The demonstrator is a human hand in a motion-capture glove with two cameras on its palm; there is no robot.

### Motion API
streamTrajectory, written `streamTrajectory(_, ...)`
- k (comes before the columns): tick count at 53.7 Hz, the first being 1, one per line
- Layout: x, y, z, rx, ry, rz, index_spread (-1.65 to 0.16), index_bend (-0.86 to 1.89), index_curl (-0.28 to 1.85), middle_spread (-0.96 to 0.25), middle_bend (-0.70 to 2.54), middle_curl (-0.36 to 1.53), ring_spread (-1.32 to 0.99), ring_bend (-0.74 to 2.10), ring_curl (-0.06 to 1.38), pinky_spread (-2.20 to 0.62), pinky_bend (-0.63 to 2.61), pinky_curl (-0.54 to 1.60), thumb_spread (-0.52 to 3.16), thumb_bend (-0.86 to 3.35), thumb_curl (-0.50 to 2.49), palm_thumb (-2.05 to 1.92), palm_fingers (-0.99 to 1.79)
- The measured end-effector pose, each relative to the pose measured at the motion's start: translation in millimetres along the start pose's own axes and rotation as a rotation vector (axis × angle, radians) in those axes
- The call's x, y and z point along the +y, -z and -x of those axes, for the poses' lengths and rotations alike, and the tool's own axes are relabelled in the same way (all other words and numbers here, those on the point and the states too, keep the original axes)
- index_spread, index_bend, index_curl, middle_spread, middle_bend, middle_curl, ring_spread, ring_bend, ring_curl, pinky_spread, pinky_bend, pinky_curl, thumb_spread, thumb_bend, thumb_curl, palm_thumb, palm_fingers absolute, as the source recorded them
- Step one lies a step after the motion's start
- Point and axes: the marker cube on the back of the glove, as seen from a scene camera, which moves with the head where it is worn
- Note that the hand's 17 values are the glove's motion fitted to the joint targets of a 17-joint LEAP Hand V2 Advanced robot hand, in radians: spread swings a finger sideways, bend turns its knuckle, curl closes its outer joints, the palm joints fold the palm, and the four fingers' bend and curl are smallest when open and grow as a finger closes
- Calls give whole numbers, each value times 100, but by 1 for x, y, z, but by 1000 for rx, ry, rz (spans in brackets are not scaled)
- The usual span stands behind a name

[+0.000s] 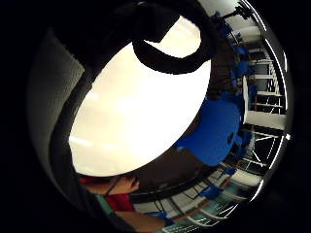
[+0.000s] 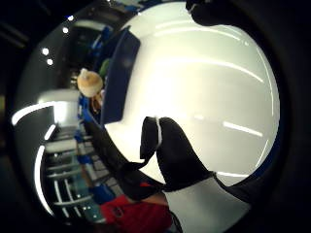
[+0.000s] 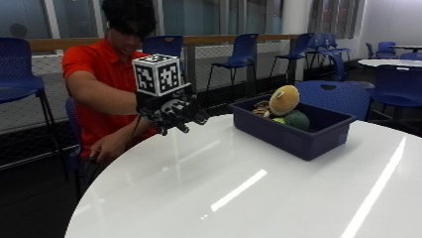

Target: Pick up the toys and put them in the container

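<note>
Hovering above the near edge of the white round table, your gloved right hand holds nothing; its fingers hang loosely curled, pointing down and forward, with no toy between them. The blue container sits on the table well apart from your hand, off toward its thumb side and farther from your body, its long axis running away from you toward the far edge.

Inside it you already have a tan round plush toy standing highest, a dark green toy just beside it, and something brownish behind them that is too small to name. The thumb-side palm view shows the same bin wall with the tan plush peeking over the rim.

No toy shows on the bare tabletop beneath or around your hand in any view, so the collecting looks finished or nearly so. Your bare hand is down below the table edge.
</note>
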Motion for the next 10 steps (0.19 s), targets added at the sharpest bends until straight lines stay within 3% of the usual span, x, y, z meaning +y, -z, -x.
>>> streamTrajectory(10, 2, 3, -10, 7, -11, -9, -38, 24, 42, -10, 16, 26, 2, 19, 31, 10, 87, 30, 124, -2, 31, 0, -3)
